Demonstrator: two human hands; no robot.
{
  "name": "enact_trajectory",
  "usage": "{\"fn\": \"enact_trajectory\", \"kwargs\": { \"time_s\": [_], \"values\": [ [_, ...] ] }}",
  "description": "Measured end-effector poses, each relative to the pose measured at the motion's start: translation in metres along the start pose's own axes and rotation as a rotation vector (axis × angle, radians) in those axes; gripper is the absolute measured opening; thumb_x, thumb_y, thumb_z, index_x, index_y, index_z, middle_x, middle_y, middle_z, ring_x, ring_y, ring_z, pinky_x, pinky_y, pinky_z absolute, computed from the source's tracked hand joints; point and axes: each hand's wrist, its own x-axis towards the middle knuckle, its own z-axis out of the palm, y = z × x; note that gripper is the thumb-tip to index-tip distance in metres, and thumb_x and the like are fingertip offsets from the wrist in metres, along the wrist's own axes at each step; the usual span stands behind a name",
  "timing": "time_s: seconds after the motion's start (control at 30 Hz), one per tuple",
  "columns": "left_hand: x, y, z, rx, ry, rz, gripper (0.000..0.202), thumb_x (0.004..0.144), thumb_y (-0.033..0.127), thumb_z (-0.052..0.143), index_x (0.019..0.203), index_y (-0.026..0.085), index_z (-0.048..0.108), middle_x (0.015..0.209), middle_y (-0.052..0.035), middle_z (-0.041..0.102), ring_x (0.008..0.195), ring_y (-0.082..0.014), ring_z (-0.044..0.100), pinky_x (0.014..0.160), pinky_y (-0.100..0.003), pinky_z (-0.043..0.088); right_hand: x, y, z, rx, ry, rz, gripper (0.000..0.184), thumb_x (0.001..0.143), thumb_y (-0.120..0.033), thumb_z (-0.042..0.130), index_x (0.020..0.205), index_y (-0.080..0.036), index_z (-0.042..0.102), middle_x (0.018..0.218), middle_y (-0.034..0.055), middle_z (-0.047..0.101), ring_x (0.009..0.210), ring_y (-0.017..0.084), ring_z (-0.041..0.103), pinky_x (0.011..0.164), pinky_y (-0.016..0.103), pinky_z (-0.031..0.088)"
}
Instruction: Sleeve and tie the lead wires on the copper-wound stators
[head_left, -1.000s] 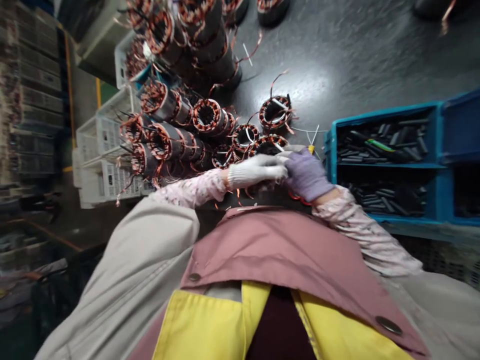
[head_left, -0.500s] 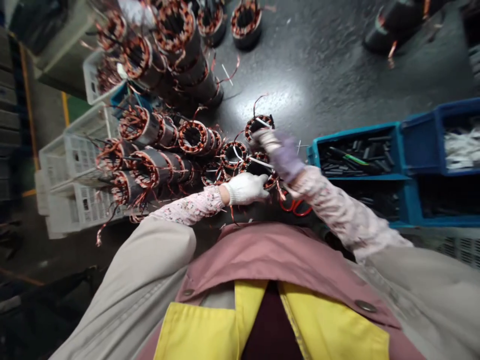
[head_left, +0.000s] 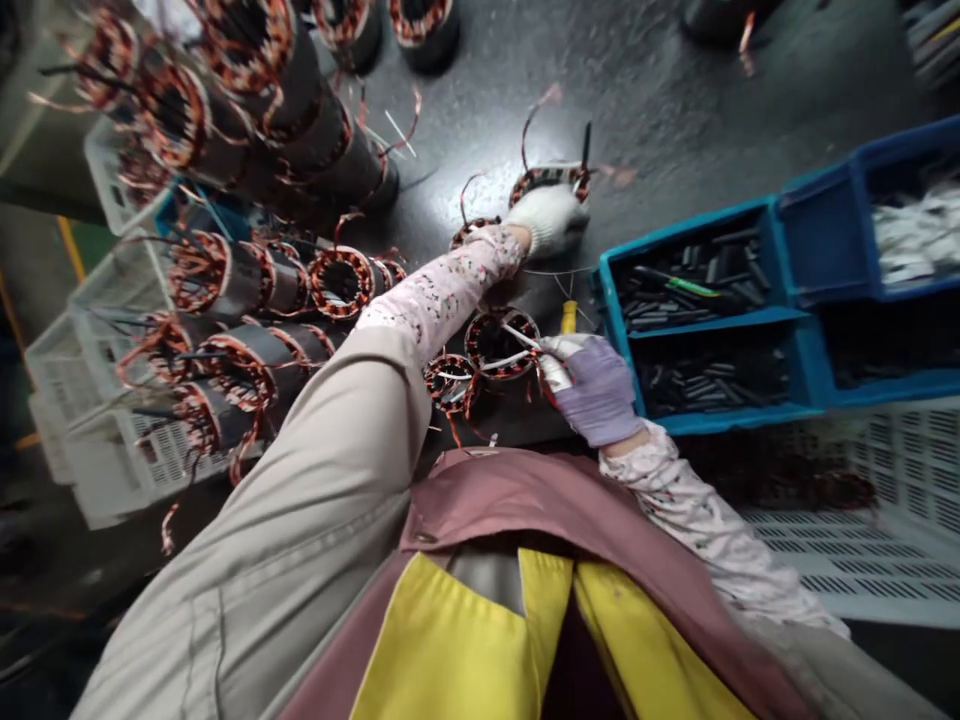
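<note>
My left hand (head_left: 553, 222), in a white glove, is stretched forward with its fingers curled at a motor stator (head_left: 547, 176) with copper windings; the glove hides the stator's near side. My right hand (head_left: 596, 385), in a purple and white glove, is closed beside a nearer stator (head_left: 502, 342) with white ties across it. A bit of red shows under the right fingers, but what they hold is hidden. A smaller-looking stator (head_left: 450, 383) stands left of the nearer one. Another stator (head_left: 472, 232) is partly behind my left forearm.
Stacked stators (head_left: 255, 350) fill the left side, beside white crates (head_left: 90, 330). Blue bins (head_left: 615, 290) on the right hold black sleeves and white pieces. A yellow handle (head_left: 568, 317) lies between my hands. A pale slotted crate (head_left: 855, 570) is at lower right.
My left hand has moved forward from the near stators to the far one. My right hand has drawn back toward me, over where red-handled scissors lay. The view has shifted right.
</note>
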Motion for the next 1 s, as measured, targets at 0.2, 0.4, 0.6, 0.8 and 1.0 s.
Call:
{"fn": "enact_trajectory", "kwargs": {
  "time_s": [0.2,0.4,0.6,0.8,1.0],
  "values": [
    [-0.02,-0.003,0.0,-0.123,-0.041,-0.056,0.023,0.093,0.026,0.055,0.101,0.009,0.068,0.101,-0.0078,0.071,0.092,-0.0165,0.061,0.082,-0.027,0.045,0.064,-0.007,0.008,-0.288,-0.28,0.131,0.041,0.094,-0.039,0.047,0.125,-0.019,0.066,0.12,0.0144,0.065,0.103,0.027,0.063,0.084,0.036,0.049],
    [-0.128,-0.005,-0.033,-0.702,0.668,-0.283,0.028,0.102,0.025,0.033,0.096,0.013,0.059,0.095,-0.0059,0.068,0.084,-0.0114,0.064,0.075,-0.026,0.049,0.1,-0.02,0.015,-0.459,-0.423,-0.169,0.039,0.097,-0.029,0.038,0.118,-0.017,0.068,0.115,0.017,0.066,0.097,0.026,0.062,0.073,0.033,0.045],
    [-0.194,0.017,0.055,-0.696,0.553,-0.517,0.022,0.094,0.027,0.049,0.086,0.014,0.065,0.084,-0.0038,0.07,0.084,-0.0142,0.064,0.08,-0.026,0.05,0.108,-0.043,-0.002,-0.691,-0.543,-0.393,0.03,0.093,-0.023,0.046,0.102,-0.009,0.072,0.107,0.0192,0.068,0.099,0.031,0.064,0.076,0.038,0.044],
    [-0.201,0.017,0.078,-0.583,0.584,-0.458,0.032,0.092,0.021,0.05,0.121,0.011,0.06,0.12,-0.0111,0.067,0.111,-0.0167,0.061,0.1,-0.028,0.046,0.075,-0.031,-0.012,-0.159,-0.268,-0.306,0.035,0.094,-0.028,0.041,0.111,-0.016,0.07,0.109,0.0094,0.07,0.103,0.021,0.064,0.092,0.033,0.048],
    [-0.176,0.013,0.043,-0.185,0.22,-0.234,0.04,0.091,0.023,0.052,0.131,0.021,0.059,0.14,-0.0096,0.052,0.117,-0.0241,0.059,0.095,-0.033,0.047,0.082,0.011,-0.007,-0.273,-0.213,0.006,0.04,0.089,-0.031,0.045,0.117,-0.017,0.07,0.117,0.012,0.067,0.106,0.03,0.063,0.093,0.043,0.049]
  ]
}}
